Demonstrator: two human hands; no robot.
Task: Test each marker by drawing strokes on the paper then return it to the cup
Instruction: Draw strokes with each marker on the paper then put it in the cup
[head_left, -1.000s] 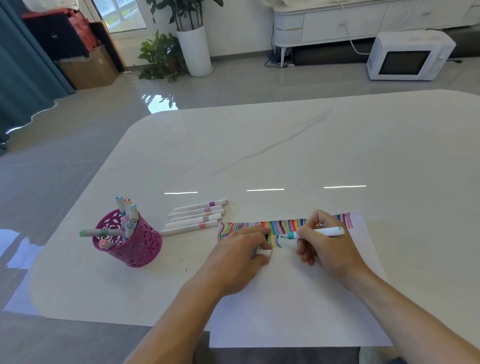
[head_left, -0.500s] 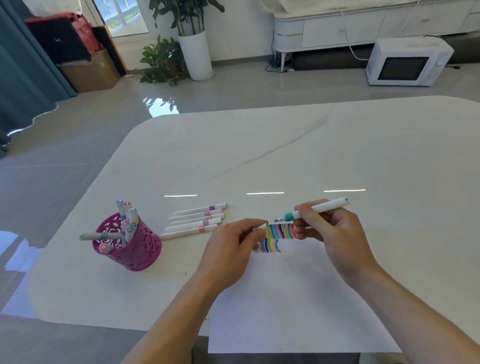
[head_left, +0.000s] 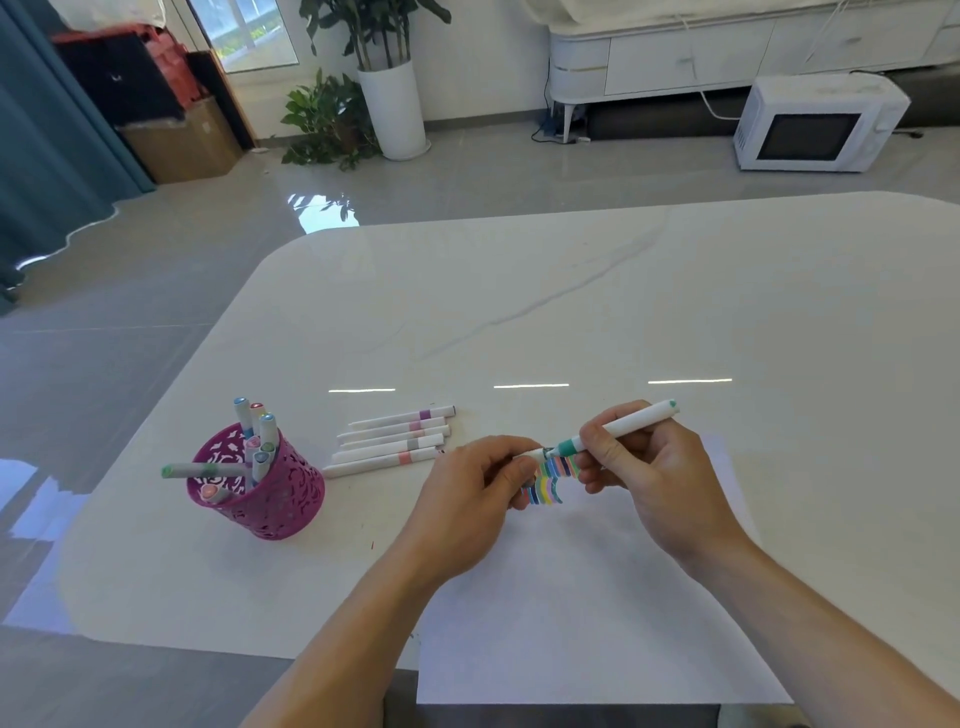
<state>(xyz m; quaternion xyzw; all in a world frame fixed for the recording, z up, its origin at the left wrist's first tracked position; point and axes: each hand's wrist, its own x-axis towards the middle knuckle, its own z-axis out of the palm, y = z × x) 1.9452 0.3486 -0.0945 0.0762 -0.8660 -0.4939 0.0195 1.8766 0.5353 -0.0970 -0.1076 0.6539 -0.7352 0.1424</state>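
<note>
Teal-tipped white marker (head_left: 621, 426) lies gripped in the curled fingers of the right hand (head_left: 654, 467), over the coloured strokes on the paper (head_left: 571, 597). The left hand (head_left: 467, 493) pinches its cap (head_left: 531, 455) at the tip. The pink cup (head_left: 270, 493) stands well left.

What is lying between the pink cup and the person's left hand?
A row of white markers lies flat on the table between the pink cup and the left hand, as the head view shows.
</note>
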